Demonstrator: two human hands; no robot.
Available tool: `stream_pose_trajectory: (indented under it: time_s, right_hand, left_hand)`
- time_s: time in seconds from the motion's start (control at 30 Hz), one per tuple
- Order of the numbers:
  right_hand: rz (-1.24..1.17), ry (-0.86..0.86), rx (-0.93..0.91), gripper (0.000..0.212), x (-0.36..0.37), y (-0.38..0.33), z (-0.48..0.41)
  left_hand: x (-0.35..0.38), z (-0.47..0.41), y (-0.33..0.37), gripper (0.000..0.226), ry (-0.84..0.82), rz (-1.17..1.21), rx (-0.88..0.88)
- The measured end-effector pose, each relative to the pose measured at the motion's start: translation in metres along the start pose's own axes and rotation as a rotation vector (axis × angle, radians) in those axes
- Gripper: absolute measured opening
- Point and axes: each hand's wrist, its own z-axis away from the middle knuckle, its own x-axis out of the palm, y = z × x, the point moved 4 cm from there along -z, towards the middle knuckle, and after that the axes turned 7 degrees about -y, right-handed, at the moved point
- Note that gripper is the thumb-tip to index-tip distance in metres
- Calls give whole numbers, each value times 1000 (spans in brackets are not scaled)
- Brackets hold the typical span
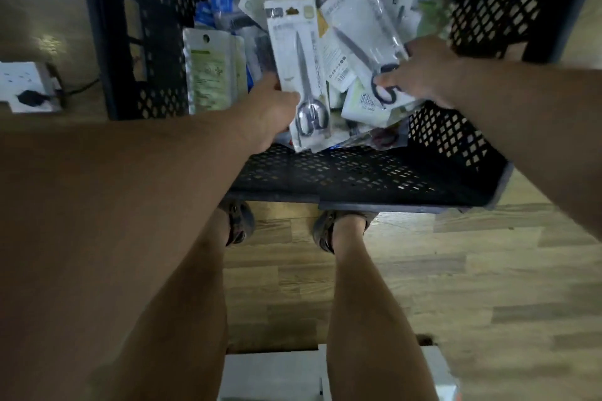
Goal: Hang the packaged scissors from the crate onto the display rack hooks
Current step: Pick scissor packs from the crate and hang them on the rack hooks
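A black perforated crate [358, 176] stands on the floor, filled with several packaged items. My left hand [270, 111] grips the lower left edge of a white scissors pack with grey handles [294, 52], thumb on its front. My right hand [420, 72] grips a second scissors pack with dark handles [355, 10] near the handle end. Both packs are lifted a little above the pile, their hang holes pointing away from me. The display rack is out of view.
A white power strip [26, 86] with a black plug lies on the floor left of the crate. My sandalled feet [335, 228] stand just before the crate on wooden flooring. A white box [270, 374] sits at the bottom edge.
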Motion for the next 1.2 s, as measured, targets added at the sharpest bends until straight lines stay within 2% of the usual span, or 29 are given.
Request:
stream_pose_trajectory:
  time_s: [0.07,0.13,0.2,0.3,0.4,0.5,0.63,0.7,0.8,0.9,1.0,1.1,1.2]
  right_hand:
    - [-113,-45,-61,47,17,2,26]
    - [-265,-83,-72,52,35,7,50]
    - [-359,-130,-35,61,48,14,75]
    - [-429,-108,-14,30,48,14,101]
    - [-453,-111,-21,29,41,11,105]
    - [-445,-148,-52,18,36,3,109]
    - [-492,-183,-43,37,39,3,130]
    - [-527,-182,-40,41,40,5,150]
    - [-655,-141,-53,38,37,7,186]
    - [-766,-103,-60,36,32,4,218]
    - [-889,-133,-88,37,30,-9,241]
    - [-1047,-163,-34,29,39,-18,249]
    - [-1088,-180,9,26,49,-26,256]
  left_hand:
    - [-10,22,5,33,24,-22,13]
    - [-20,40,8,41,30,-62,9]
    - [-28,61,11,38,29,-85,2]
    - [-36,84,16,30,19,-82,-1]
    - [-44,90,20,31,27,-118,13]
    - [-49,87,16,26,12,-122,19]
    - [-56,103,6,11,30,-28,9]
    - [-64,123,12,19,29,33,15]
    - [-77,160,27,27,1,74,22]
    - [-92,198,48,23,-20,71,45]
    - [-107,227,62,17,4,66,79]
    - [-109,242,59,12,51,124,80]
    - [-106,242,33,27,82,225,97]
